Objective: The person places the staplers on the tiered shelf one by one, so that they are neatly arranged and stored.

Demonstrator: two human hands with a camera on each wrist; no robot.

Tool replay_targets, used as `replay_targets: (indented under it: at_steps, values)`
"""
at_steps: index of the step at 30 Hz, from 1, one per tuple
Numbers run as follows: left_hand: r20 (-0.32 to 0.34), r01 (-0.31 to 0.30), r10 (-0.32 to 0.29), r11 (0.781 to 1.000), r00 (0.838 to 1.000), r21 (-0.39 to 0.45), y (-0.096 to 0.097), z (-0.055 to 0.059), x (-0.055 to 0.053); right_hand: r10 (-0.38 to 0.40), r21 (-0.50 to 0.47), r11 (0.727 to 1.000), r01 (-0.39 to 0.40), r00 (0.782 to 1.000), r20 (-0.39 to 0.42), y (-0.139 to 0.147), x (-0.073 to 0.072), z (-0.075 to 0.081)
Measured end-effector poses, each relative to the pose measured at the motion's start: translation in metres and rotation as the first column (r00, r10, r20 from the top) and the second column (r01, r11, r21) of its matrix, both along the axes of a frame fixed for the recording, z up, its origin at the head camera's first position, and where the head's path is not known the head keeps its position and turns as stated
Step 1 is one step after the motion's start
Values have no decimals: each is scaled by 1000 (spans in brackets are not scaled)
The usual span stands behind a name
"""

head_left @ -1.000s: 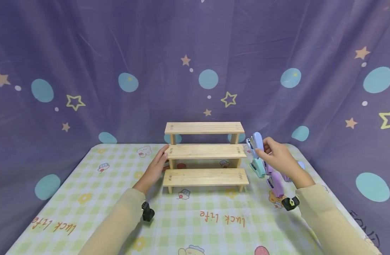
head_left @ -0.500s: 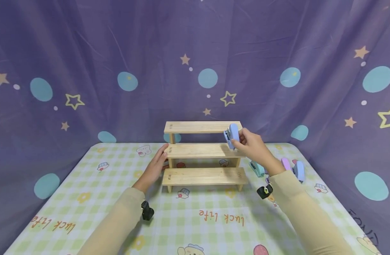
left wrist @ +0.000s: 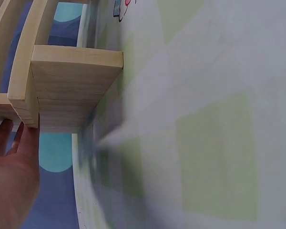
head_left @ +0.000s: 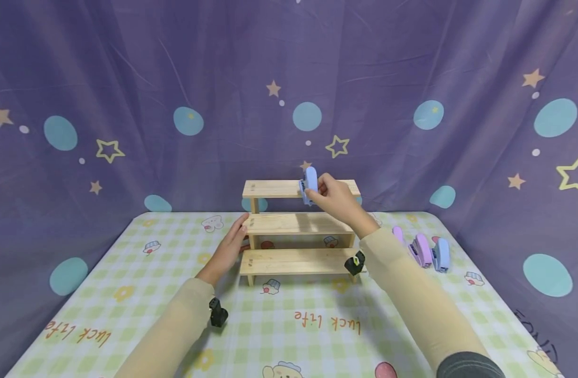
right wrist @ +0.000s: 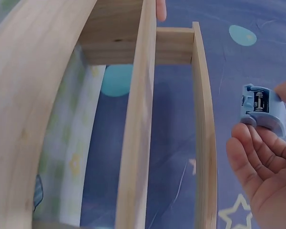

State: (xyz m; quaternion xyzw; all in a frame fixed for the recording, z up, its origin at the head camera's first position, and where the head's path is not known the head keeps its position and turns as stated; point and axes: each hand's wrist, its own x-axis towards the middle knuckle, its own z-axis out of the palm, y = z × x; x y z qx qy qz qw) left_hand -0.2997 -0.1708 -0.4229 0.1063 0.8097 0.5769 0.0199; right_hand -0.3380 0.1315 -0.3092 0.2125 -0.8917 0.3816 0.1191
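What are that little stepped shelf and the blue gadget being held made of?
The stepped shelf looks like pale unpainted wood: grain lines and bare cut ends show. The blue stapler in the right hand seems to be smooth moulded plastic with a matte pastel shell; a small metal hinge part shows in the right wrist view.

I see a pale blue stapler (head_left: 309, 184), a light wooden shelf (head_left: 298, 224), and a green-checked tablecloth (head_left: 142, 278). At three o'clock lie purple and blue staplers (head_left: 428, 251), perhaps three.
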Motion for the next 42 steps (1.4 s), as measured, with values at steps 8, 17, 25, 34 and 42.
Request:
replay_targets:
  at_steps: [8,17,25,34,42]
  values:
    - [-1,-2,2,1000,1000,22,0,-1,0,23,0,1000,-23,999,24,-31,-15,7]
    - [-8,-6,6,1000,1000,10,0,-1,0,4,-47,999,-3,999,32,-53,-29,5]
    - [-15,-7,7,1000,1000,-9,0,-4,-1,-15,-66,998,17,999,41,-59,-38,0]
    - [-21,-9,9,1000,1000,-22,-2,-3,-1,-49,-128,990,58,996,77,-63,-38,-6]
    - [-17,-3,2,1000,1000,-19,-1,-2,0,-65,-98,992,74,994,93,-66,-39,-6]
